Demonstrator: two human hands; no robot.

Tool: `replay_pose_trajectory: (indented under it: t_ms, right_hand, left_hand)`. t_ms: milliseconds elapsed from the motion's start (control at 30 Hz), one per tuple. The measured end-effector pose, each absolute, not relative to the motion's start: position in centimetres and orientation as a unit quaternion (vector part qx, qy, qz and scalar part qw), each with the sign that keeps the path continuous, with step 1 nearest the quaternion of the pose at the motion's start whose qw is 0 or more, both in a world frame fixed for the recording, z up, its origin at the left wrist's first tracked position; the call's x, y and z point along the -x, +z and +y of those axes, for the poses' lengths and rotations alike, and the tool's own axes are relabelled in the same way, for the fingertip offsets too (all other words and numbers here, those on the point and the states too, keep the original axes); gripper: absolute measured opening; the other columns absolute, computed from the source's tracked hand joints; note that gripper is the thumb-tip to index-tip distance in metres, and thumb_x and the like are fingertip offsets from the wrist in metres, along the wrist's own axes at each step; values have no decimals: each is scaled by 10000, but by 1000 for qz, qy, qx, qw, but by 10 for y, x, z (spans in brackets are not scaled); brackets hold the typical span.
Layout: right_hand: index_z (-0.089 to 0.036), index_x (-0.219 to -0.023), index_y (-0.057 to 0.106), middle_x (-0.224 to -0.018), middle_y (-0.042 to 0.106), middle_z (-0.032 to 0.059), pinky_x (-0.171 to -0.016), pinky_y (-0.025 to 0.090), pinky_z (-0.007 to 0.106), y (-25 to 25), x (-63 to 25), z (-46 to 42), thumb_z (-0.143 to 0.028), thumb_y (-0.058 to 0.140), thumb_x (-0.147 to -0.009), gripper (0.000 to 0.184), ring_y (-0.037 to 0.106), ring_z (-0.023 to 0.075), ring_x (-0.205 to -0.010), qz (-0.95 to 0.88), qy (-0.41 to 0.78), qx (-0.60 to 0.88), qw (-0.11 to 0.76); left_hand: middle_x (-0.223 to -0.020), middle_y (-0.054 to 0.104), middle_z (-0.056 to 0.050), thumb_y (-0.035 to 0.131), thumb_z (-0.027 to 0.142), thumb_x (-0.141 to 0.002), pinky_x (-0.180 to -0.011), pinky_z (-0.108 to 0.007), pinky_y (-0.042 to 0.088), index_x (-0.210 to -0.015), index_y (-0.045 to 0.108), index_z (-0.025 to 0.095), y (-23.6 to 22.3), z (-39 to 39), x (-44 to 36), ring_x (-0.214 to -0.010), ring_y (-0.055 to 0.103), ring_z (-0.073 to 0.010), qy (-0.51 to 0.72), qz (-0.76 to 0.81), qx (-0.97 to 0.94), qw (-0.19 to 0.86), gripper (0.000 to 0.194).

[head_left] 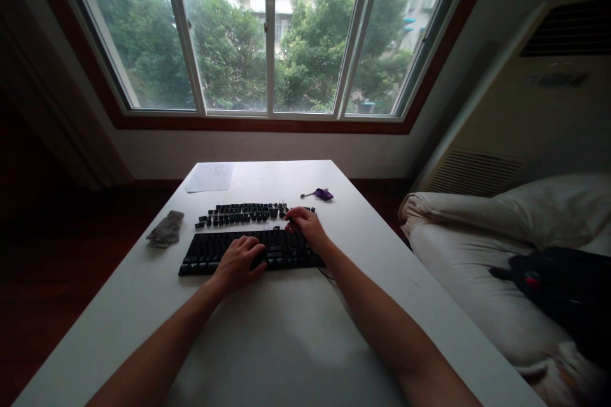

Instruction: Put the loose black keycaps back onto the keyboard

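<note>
A black keyboard lies across the middle of the white table. My left hand rests flat on the keyboard's centre, fingers spread. My right hand is at the keyboard's far right corner, fingers curled in a pinch over something too small to make out. Just behind the keyboard, rows of loose black keycaps are laid out on the table. A purple-handled tool lies behind the right hand.
A grey cloth lies left of the keyboard and a sheet of paper at the far left corner. A bed with white bedding and a black bag stands right of the table. Windows ahead.
</note>
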State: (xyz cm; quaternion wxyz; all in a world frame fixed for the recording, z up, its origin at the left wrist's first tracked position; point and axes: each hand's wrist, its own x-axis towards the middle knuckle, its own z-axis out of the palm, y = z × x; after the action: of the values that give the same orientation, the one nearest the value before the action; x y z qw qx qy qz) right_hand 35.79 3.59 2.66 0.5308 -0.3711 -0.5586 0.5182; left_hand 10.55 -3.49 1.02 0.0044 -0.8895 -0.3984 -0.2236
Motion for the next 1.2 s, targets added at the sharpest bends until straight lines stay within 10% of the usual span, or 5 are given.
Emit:
replay_pose_trajectory:
  t_ms: [200,700,1200]
  right_hand:
    - [-203,-1073,668,-948,693,50,-701,521,272,35,-363,34,-313,710,-746,347,662,172,-866,-521,548,354,550]
    - [-193,-956,559,-574,519,-59,-468,357,224,33,-347,35,-505,600,-867,327,482,104,-477,-640,440,411,478]
    - [-202,-871,581,-572,599,-24,-544,379,241,29,-341,30,-501,453,-969,340,536,124,-519,-711,388,434,395]
  left_hand:
    - [-1263,598,-79,622,305,-886,-993,-473,457,-1307,586,295,4,-32,-105,-1179,520,-278,-233,-367,900,-9,423]
    - [-1203,636,-66,606,252,-904,-1002,-451,469,-1220,667,307,0,-29,-108,-1149,549,-248,-237,-343,908,-42,326]
    - [-1208,644,-50,628,259,-895,-975,-425,455,-1202,677,326,2,-28,-109,-1125,571,-240,-228,-351,907,-48,318]
